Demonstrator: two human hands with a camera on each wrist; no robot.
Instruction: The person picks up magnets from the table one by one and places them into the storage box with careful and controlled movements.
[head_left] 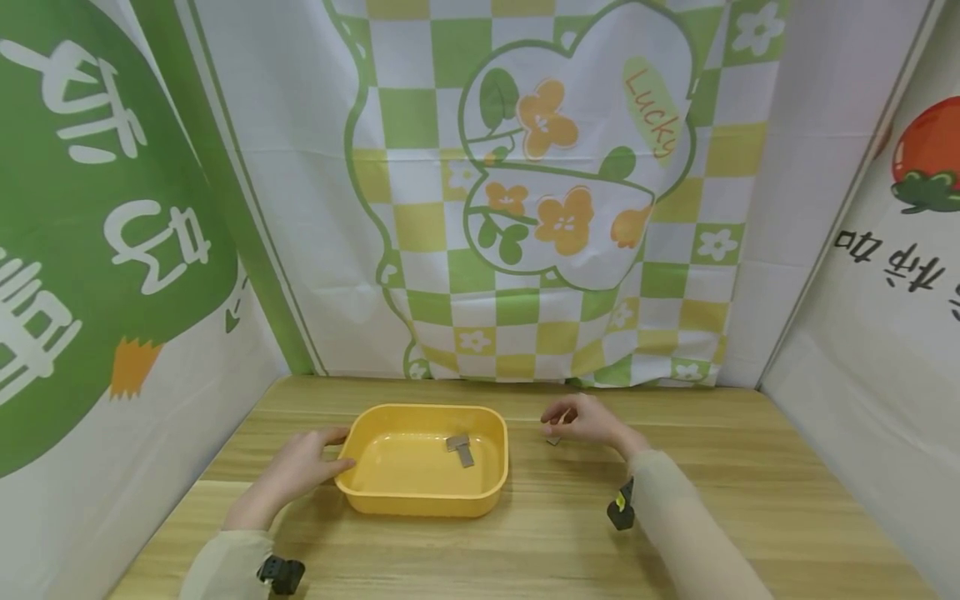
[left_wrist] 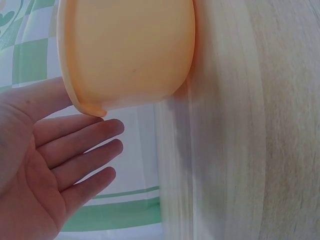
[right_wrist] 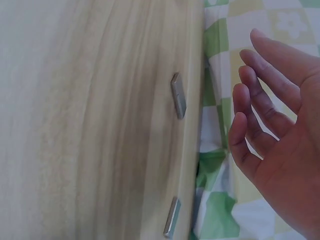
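A yellow plastic basin (head_left: 420,505) stands on the wooden table. My left hand (head_left: 296,468) is at its left end, thumb over the rim and fingers along the outside; the left wrist view shows this hand (left_wrist: 45,160) by the rim of the basin (left_wrist: 130,50). Two small flat grey-brown pieces (head_left: 466,455) lie inside, one against the other. To the right of the basin, my right hand (head_left: 588,421) hovers over another such piece (head_left: 553,440). In the right wrist view that hand (right_wrist: 285,130) has loosely bent fingers with nothing between them, and two pieces (right_wrist: 178,96) lie on the table.
The wooden table (head_left: 750,492) is walled in by printed cloths. A green checked cloth (head_left: 525,317) hangs along its back edge, with a white cloth (head_left: 862,367) on the right and a green and white one (head_left: 97,292) on the left.
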